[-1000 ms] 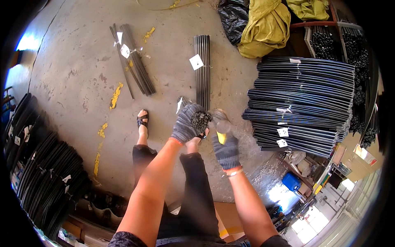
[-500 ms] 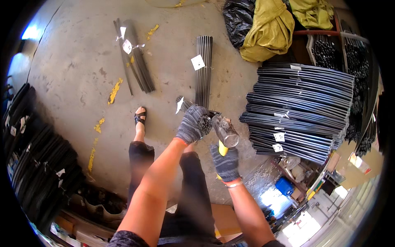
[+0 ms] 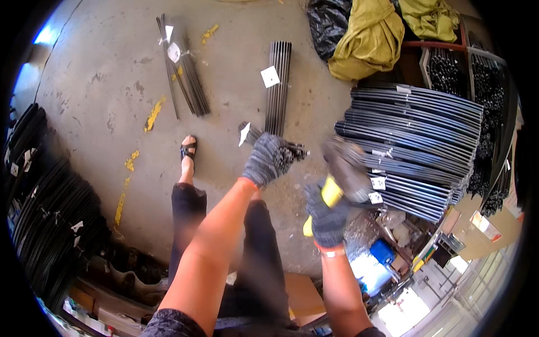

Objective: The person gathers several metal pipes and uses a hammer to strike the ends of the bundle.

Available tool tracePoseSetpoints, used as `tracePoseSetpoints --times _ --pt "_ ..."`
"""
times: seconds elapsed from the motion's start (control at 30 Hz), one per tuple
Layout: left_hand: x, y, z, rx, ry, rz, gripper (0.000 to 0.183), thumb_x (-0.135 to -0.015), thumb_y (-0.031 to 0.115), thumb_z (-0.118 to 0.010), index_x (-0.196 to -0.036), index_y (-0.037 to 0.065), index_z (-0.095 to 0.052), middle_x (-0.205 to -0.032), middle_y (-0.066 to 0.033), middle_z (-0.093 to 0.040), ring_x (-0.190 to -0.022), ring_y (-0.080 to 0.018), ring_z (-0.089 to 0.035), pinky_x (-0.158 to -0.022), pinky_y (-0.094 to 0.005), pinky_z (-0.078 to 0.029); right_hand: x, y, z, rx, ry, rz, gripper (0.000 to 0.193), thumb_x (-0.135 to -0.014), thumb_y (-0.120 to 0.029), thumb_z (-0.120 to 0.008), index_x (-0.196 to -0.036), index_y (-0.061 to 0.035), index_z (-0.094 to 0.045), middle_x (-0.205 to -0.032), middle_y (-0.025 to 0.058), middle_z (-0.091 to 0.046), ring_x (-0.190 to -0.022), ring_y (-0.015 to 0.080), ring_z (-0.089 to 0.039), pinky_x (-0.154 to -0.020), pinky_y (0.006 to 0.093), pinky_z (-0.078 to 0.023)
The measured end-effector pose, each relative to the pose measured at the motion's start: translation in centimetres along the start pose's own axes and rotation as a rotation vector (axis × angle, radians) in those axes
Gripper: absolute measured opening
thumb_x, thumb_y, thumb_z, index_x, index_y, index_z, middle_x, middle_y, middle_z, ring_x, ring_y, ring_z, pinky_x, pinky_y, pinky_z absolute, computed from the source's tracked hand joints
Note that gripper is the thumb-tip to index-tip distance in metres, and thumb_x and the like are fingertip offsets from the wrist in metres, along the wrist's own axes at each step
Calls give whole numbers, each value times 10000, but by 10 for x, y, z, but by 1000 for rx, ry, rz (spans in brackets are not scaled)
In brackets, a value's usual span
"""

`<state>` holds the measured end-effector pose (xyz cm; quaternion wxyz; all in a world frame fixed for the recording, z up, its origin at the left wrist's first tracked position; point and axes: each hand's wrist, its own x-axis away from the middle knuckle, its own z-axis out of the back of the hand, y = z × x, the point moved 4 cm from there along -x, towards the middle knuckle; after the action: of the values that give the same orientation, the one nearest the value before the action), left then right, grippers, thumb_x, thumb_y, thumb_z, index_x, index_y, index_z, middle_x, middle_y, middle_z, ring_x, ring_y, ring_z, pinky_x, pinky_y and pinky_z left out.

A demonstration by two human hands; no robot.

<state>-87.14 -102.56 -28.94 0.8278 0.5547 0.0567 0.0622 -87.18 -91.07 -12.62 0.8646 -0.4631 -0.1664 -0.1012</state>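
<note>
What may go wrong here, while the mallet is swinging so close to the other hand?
1. The blurred mallet in the right hand is near the left hand, which grips the rod bundle; a miss might hit the fingers.
2. The sandalled foot lies open below; a dropped bundle might strike it.

Knit cloth gloves (image 3: 269, 160), dark metal rods (image 3: 279, 84), rough concrete floor (image 3: 106, 78)

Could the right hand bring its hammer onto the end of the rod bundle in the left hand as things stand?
Probably yes. The right hand holds the hammer raised beside the rod bundle gripped by the left hand, and nothing lies between the hammer head and the bundle's end.
</note>
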Motion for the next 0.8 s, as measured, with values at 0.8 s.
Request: tracePoseSetpoints --times 0.8 --pt "1 -16 -15 18 34 20 269 -680 224 -689 -896 80 -616 -853 -137 -577 -855 -344 -525 -791 -432 -417 10 6 -7 -262 -7 -195 228 -751 -105 -757 -922 -20 -632 -816 79 -640 -751 185 -618 -661 322 -487"
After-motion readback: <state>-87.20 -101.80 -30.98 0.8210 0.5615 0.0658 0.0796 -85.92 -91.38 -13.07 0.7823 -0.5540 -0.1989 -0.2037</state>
